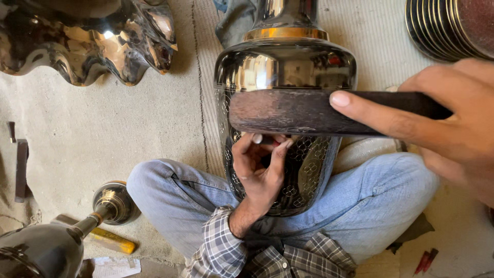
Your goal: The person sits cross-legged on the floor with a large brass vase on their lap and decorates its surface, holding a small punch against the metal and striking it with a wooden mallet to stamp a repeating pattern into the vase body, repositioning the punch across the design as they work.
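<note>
Dusty floor (103, 128) under crossed legs: the metal vase (285, 77) lies across the lap, left hand (260, 175) fingers pinching a small tool against its patterned side, right hand (453, 123) gripping a wooden mallet (298, 113) raised above; engraving seems underway, needing a measured tap.

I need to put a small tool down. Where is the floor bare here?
Bare mat lies between the wavy metal bowl, the dark bar and the bent knee. A smaller patch sits lower right by the red pieces. The lap is crowded: engraved vase, left hand, right hand with wooden mallet.
</note>
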`<state>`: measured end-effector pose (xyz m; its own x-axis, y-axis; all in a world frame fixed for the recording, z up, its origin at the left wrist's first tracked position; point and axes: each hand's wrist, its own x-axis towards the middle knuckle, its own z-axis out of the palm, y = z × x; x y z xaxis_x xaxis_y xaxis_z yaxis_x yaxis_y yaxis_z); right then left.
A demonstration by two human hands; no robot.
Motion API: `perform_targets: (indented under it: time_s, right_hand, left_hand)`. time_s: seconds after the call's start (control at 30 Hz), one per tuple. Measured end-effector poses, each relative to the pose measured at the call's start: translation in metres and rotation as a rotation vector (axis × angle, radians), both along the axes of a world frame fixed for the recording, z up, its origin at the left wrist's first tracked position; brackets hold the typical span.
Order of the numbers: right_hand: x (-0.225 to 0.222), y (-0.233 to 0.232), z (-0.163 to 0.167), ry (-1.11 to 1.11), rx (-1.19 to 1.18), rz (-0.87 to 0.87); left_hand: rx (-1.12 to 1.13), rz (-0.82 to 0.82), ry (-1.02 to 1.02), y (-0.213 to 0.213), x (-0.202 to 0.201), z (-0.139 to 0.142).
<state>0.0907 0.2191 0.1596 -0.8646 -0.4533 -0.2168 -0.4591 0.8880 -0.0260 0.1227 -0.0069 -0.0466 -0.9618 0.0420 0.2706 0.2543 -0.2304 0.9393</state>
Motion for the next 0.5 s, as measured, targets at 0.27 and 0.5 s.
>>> perform_targets:
  time_s: [0.27, 0.5]
  right_hand:
    - [0.004, -0.012, 0.002, -0.157, 0.195, 0.030]
    - [0.036, 0.021, -0.029, -0.110, 0.293, -0.064]
  left_hand:
    - [-0.003, 0.022, 0.076, -0.001, 0.007, -0.026]
    - [-0.227, -0.038, 0.142, -0.009, -0.003, -0.022]
